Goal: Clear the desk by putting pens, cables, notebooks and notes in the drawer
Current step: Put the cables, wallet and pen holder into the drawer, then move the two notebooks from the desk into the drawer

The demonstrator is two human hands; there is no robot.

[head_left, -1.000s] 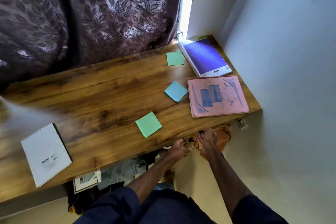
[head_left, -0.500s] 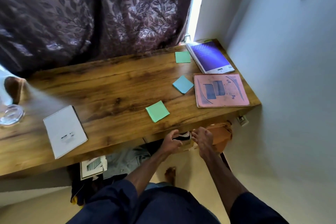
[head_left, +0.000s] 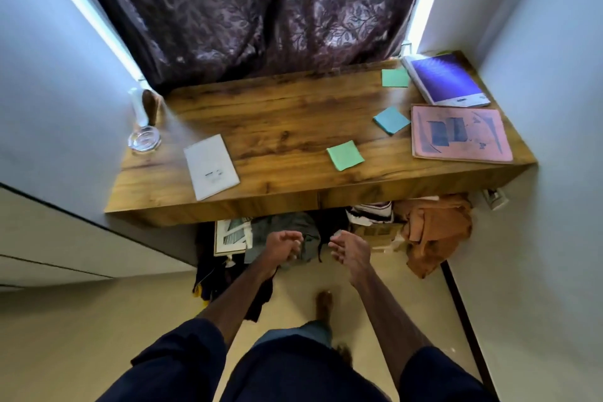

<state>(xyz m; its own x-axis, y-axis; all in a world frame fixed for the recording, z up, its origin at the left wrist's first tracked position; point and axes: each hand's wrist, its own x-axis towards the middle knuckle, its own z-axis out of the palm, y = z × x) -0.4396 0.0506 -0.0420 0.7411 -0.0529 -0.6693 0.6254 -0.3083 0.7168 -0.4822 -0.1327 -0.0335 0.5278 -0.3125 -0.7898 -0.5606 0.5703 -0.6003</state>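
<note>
A wooden desk (head_left: 293, 114) spans the alcove, with closed drawer fronts (head_left: 375, 191) along its front edge. On it lie a white notepad (head_left: 211, 166) at the left, a green sticky pad (head_left: 345, 155) near the front, a blue sticky pad (head_left: 391, 120), another green note (head_left: 395, 78) at the back, a pink notebook (head_left: 460, 134) and a purple book (head_left: 445, 80) at the right. My left hand (head_left: 282, 245) and right hand (head_left: 350, 248) hang below the desk front with loosely curled fingers, holding nothing.
A glass ashtray (head_left: 144, 139) and a white vase (head_left: 138, 108) stand at the desk's left end. Under the desk are clothes, an orange cloth (head_left: 434, 228) and a picture frame (head_left: 232, 236). Walls close both sides; a dark curtain (head_left: 254, 10) hangs behind.
Both hands have come away from the desk's front edge and dropped lower. The view has pulled back and swung left, showing the whole desk.
</note>
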